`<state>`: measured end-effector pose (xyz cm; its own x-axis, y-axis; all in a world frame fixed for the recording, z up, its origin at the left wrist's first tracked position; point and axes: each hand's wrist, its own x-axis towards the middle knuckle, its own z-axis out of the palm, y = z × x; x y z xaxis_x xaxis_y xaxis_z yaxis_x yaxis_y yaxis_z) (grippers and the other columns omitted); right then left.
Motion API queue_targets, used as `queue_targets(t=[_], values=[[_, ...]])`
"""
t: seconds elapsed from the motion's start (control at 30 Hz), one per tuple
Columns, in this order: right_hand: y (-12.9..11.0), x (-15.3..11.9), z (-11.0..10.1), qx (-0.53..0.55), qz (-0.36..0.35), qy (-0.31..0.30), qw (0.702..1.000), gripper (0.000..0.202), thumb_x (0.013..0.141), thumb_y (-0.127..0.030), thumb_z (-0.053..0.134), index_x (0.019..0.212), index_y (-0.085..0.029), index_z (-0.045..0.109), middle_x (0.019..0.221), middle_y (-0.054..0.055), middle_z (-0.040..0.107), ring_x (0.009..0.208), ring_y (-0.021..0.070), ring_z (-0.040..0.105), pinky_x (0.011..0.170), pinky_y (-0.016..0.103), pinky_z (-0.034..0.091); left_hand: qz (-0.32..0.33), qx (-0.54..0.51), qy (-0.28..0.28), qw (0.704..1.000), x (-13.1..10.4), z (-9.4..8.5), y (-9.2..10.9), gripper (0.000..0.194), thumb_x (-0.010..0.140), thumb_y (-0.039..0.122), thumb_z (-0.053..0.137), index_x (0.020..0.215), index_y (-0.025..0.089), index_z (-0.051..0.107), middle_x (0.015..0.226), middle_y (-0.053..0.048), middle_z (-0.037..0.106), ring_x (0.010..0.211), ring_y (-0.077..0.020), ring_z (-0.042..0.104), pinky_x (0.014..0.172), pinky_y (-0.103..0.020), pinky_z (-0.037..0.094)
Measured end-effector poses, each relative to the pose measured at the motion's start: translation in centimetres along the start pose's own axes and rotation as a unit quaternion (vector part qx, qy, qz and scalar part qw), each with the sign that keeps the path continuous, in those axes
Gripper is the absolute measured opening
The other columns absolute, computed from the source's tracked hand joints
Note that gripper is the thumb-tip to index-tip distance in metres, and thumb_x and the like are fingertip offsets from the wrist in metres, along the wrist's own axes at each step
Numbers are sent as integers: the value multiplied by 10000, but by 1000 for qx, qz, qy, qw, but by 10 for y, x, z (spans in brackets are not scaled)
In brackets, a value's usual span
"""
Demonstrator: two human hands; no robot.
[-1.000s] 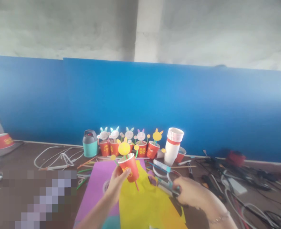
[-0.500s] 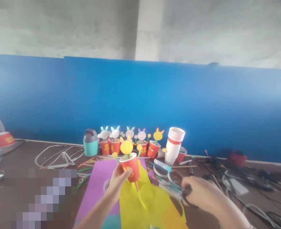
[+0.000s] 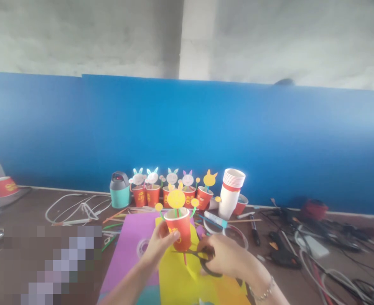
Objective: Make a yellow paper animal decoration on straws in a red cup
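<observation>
My left hand [image 3: 158,245] grips a red paper cup [image 3: 183,233] from its left side, thumb across the front. A yellow paper animal head [image 3: 176,199] with pointed ears rises from the cup on a green stem, with a round yellow paw on either side. Below the cup's base a thin red stick [image 3: 185,258] pokes out. In my right hand [image 3: 233,255] is a pair of black-handled scissors [image 3: 214,273], its blades pointing left just under the cup at the stick. Whether the blades touch the stick, I cannot tell.
Purple paper [image 3: 126,250] and yellow paper [image 3: 177,284] lie beneath my hands. Behind stand several similar cup figures [image 3: 153,195], a stack of white cups [image 3: 229,201] and a teal container [image 3: 120,197]. A black glue gun [image 3: 283,254], a marker [image 3: 254,231] and cables lie right.
My right hand has moved left with the scissors, bringing the blades under the cup. The cup in my left hand has shifted slightly right and stands more upright.
</observation>
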<state>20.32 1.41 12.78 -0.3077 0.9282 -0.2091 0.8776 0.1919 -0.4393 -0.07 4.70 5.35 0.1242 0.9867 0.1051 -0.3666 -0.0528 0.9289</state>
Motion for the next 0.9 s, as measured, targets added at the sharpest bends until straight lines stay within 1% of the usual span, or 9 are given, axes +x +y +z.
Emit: queue_targets(t=[0.13,0.27,0.33,0.4,0.5,0.63,0.73,0.8,0.9], values=[[1,1,-1,45,-16,-31,998,270,610,-300,720,875,-265,757,754,-21,731,672,150,619,524,209,370,-11,0,4,1000,-1,0,1,511,586,441,851,994,178,692,1007,-104,729,953,-295,646,809,-356,506],[3,5,2,61,-11,-43,997,286,582,-319,754,860,-250,759,734,-20,697,651,140,579,503,197,346,-5,9,-18,1000,-1,-1,1,510,597,447,845,1007,182,698,1006,-106,728,963,-305,637,788,-349,500],[5,6,2,71,-11,-57,996,282,571,-328,767,836,-234,756,696,-30,656,615,124,536,481,191,324,1,8,-39,999,-2,-1,1,502,608,453,838,1008,183,701,1004,-108,729,954,-307,636,770,-345,496],[6,5,2,78,-24,-72,994,234,573,-323,768,782,-219,747,637,-47,592,573,104,481,458,189,297,3,7,-58,998,-2,-1,1,491,612,454,836,1000,183,704,997,-111,730,936,-303,640,759,-339,490],[6,4,0,78,-39,-80,993,193,576,-319,768,739,-219,735,597,-64,531,538,90,436,448,189,281,-5,8,-66,998,-3,-1,1,498,600,438,848,1005,185,707,1022,-115,725,982,-315,631,779,-336,484],[5,4,-1,66,-34,-73,995,211,567,-334,780,749,-232,744,599,-60,560,532,96,455,449,193,292,-19,12,-57,998,-4,0,2,513,571,430,864,991,180,713,1030,-122,722,1008,-332,622,816,-361,481],[3,5,1,59,-28,-63,996,199,576,-348,779,735,-232,750,603,-48,601,550,110,493,452,198,303,-8,4,-74,997,-3,-1,2,517,615,418,840,1057,188,701,1078,-119,713,1027,-327,618,867,-383,473],[2,4,1,35,-15,-63,997,197,572,-351,780,731,-238,754,616,-41,633,560,123,528,460,207,320,5,-1,-76,997,-2,-2,1,517,649,417,818,1097,195,688,1088,-113,710,1029,-317,619,864,-376,476],[4,2,-2,-8,7,-58,998,249,543,-328,791,780,-260,759,688,-29,688,610,156,596,499,225,363,18,-2,-41,999,1,-4,0,446,672,420,800,1035,180,702,1006,-102,726,961,-290,638,820,-350,486]])
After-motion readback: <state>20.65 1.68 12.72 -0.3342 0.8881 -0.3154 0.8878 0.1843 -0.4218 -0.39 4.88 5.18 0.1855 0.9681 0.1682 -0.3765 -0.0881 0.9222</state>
